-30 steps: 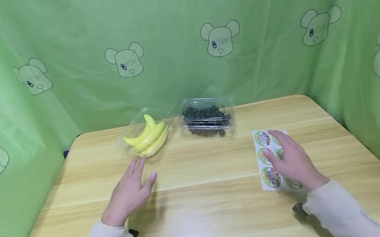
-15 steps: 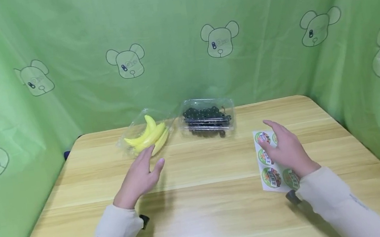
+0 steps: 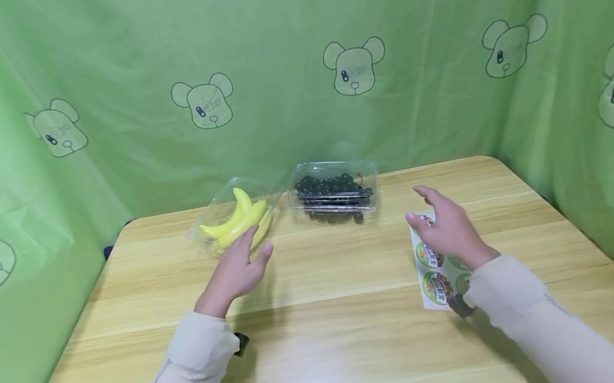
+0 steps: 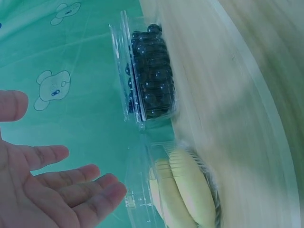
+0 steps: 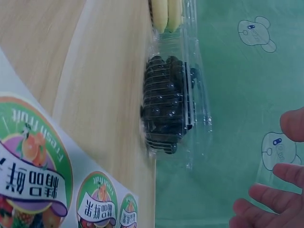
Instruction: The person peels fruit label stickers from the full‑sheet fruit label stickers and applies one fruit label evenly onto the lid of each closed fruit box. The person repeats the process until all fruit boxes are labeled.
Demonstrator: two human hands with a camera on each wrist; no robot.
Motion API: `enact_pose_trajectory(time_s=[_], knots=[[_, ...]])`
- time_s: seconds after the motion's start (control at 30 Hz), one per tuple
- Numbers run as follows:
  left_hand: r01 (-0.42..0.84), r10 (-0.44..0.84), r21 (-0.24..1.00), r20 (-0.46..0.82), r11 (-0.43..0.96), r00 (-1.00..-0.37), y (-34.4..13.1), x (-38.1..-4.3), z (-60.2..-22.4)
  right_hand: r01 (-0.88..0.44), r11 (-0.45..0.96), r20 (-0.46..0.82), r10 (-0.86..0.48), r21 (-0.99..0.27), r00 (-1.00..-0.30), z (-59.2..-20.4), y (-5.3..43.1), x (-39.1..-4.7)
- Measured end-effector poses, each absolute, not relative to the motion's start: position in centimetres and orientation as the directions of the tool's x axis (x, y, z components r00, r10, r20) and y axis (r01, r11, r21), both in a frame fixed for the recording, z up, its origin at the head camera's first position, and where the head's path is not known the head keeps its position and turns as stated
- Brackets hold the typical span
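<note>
My left hand [image 3: 234,274] is in the air over the table, fingers extended and thumb apart, holding nothing. Just beyond it, yellow bananas [image 3: 242,217] lie in a clear plastic clamshell box, partly covered by my fingertips in the head view. My right hand [image 3: 449,231] hovers with spread fingers above a white sheet of round fruit stickers [image 3: 437,288], hiding part of it. To the right of the bananas stands a second clear box [image 3: 362,167] with dark grapes [image 3: 333,191]. In the left wrist view the left hand's palm [image 4: 28,199] shows with nothing in it.
The wooden table [image 3: 330,358] reaches back to a green curtain [image 3: 271,20] printed with bear heads, which also hangs at both sides. Both fruit boxes stand close to the table's back edge, side by side.
My left hand has moved forward and to the right, and the right hand forward and to the left. The boxes and the sticker sheet have stayed in place.
</note>
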State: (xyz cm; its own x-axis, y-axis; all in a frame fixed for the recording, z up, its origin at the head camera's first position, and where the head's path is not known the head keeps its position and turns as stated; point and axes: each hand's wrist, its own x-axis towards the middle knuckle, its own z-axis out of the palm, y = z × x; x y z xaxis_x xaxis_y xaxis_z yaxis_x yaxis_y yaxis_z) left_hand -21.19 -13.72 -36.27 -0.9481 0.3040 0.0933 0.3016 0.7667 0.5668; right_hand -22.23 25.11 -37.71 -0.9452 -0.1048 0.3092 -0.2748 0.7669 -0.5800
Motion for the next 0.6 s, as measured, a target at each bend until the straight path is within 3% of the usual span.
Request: enact_pose_trajectory(time_s=[0.6], knots=[[0.224,0.303,0.656,-0.007,0.721,-0.953,-13.1,-24.1,-36.3,-0.182,0.717,0.191,-0.069,-0.673,-0.979,-37.8,23.9,-24.0]])
